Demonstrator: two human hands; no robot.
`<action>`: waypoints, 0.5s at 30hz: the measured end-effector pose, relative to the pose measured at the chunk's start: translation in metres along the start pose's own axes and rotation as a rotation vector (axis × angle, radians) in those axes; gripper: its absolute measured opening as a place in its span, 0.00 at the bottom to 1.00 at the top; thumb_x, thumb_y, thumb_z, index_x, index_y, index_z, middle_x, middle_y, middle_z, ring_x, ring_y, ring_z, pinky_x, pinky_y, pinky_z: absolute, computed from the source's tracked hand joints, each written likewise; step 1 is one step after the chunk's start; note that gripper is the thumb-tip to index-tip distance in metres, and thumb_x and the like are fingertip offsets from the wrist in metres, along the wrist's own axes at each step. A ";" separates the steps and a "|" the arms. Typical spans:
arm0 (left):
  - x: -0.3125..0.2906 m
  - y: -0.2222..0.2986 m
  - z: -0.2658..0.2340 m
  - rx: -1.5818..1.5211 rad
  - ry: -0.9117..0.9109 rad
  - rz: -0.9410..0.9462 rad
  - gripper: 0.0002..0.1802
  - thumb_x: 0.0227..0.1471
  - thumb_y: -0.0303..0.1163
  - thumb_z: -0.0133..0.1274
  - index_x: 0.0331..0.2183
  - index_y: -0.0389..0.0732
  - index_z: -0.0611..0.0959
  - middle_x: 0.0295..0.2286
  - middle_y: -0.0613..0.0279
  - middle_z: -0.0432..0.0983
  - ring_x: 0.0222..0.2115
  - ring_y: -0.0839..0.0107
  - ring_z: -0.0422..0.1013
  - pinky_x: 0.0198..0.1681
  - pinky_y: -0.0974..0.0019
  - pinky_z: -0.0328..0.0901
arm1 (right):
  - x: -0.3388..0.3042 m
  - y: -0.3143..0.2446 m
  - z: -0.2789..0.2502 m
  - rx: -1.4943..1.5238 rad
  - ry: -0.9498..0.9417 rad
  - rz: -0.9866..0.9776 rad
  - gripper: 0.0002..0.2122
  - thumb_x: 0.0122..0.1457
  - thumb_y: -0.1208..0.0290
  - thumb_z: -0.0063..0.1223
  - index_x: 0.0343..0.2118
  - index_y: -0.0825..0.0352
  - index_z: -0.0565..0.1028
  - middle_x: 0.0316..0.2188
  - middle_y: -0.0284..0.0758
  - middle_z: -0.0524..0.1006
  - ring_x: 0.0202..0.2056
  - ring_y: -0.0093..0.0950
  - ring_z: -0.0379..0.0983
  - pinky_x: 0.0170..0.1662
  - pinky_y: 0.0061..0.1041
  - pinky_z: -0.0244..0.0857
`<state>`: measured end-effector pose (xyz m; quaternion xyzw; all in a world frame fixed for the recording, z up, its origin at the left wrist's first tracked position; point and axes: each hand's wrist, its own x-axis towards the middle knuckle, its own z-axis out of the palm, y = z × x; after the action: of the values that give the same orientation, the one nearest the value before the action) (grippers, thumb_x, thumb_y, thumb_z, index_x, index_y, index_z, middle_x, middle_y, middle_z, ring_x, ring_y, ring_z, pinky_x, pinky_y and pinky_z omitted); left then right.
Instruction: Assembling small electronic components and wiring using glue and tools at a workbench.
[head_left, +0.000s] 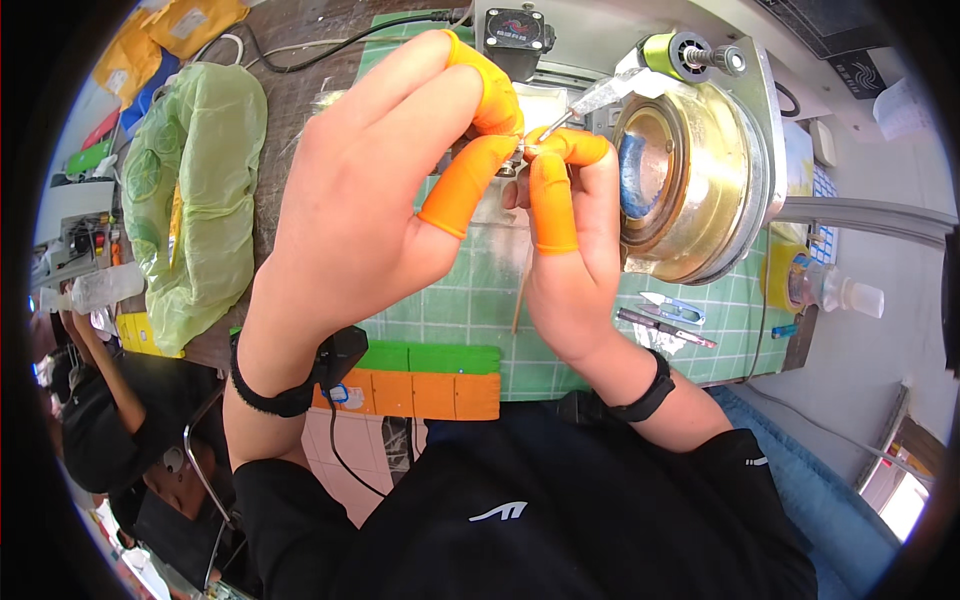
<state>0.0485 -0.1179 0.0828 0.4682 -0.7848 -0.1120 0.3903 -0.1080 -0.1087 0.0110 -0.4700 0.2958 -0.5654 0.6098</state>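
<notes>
My left hand [375, 165] is raised above the bench, orange finger cots [470, 185] on its fingertips, thumb and fingers closed in a pinch. Close on its right, my right hand [572, 240] pinches too, with orange cots on thumb and index finger. The fingertips of both hands nearly meet at a small machine part. Whatever they pinch is tiny and mostly hidden, so I cannot make it out. A thin metal rod [556, 127] slants down to the right fingertips. Beside my right hand stands a large brass-coloured round drum [690, 180] with a blue ring inside.
A yellow-green roller [672, 56] sits above the drum. Blue-handled snips [675, 308] and a pen-like tool [665, 327] lie on the green cutting mat [440, 300]. On the left is a pale green plastic bag [205, 180]. Another person [110, 420] sits at far left.
</notes>
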 end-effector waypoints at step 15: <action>-0.004 0.001 0.004 0.047 0.047 0.040 0.11 0.43 0.14 0.61 0.33 0.32 0.81 0.31 0.56 0.76 0.31 0.62 0.73 0.33 0.67 0.68 | 0.014 0.013 -0.005 -0.327 -0.019 -0.257 0.07 0.66 0.81 0.47 0.42 0.70 0.63 0.40 0.38 0.61 0.37 0.26 0.63 0.41 0.22 0.63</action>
<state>0.0460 -0.1150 0.0789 0.4640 -0.7870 -0.0745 0.3997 -0.1048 -0.1248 -0.0004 -0.6021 0.3152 -0.5786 0.4510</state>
